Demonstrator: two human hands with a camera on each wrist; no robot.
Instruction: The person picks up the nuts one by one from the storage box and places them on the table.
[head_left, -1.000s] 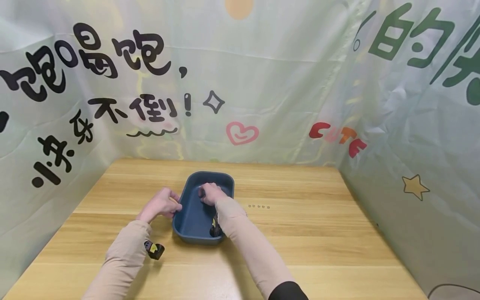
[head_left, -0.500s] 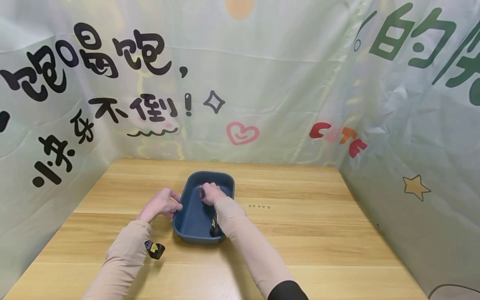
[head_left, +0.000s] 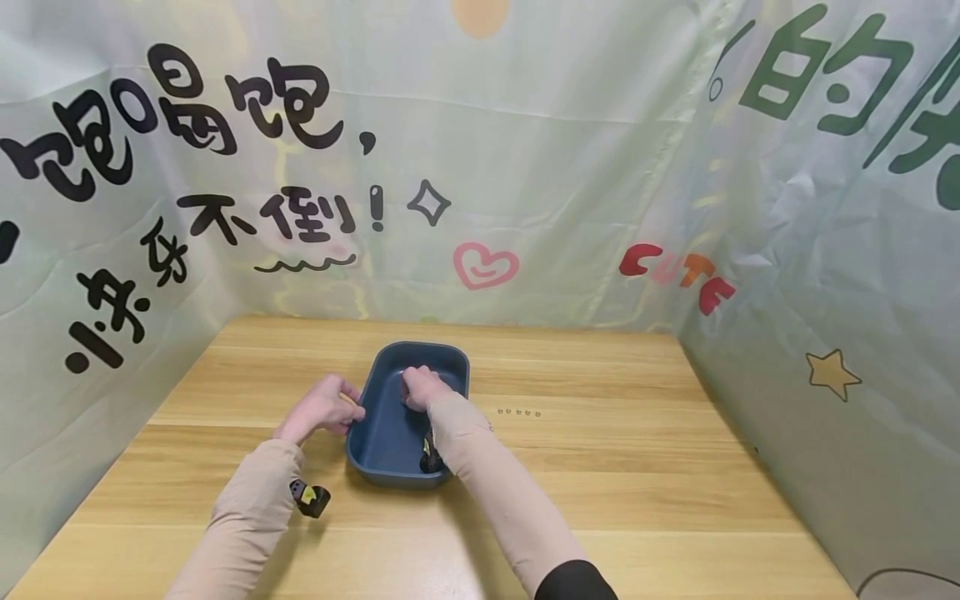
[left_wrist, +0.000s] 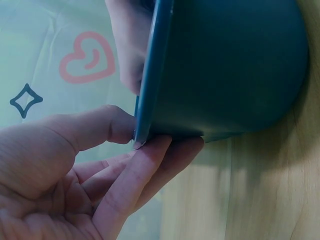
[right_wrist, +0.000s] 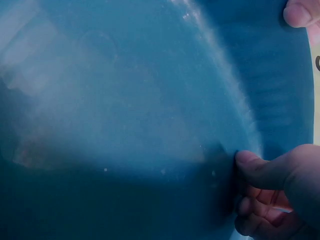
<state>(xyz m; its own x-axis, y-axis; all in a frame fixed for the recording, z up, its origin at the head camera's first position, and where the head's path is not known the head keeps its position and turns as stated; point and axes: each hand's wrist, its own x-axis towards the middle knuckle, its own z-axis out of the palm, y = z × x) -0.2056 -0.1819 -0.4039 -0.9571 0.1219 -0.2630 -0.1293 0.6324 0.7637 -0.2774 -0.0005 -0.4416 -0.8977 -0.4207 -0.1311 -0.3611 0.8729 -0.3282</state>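
Observation:
A dark blue rectangular bin [head_left: 386, 446] with rounded corners stands on the table. At its left side my left hand [head_left: 322, 408] pinches the rim; in the left wrist view the thumb lies at the rim and the fingers [left_wrist: 135, 177] lie along the outer wall. My right hand [head_left: 423, 389] reaches down inside the bin, fingers curled. In the right wrist view its thumb tip comes right to the bin's floor [right_wrist: 125, 110], near a few tiny pale specks [right_wrist: 163, 171]. I cannot tell whether the right fingers hold anything.
Several tiny ring-like things [head_left: 518, 412] sit in a row on the wooden table [head_left: 600, 467], right of the bin. Printed fabric sheets [head_left: 570, 167] enclose the back and sides. Small dark wrist cameras hang under both forearms, the left one [head_left: 310, 500] close above the table.
Almost nothing differs. My right hand has shifted very slightly to the right inside the bin; the left hand stays at the rim.

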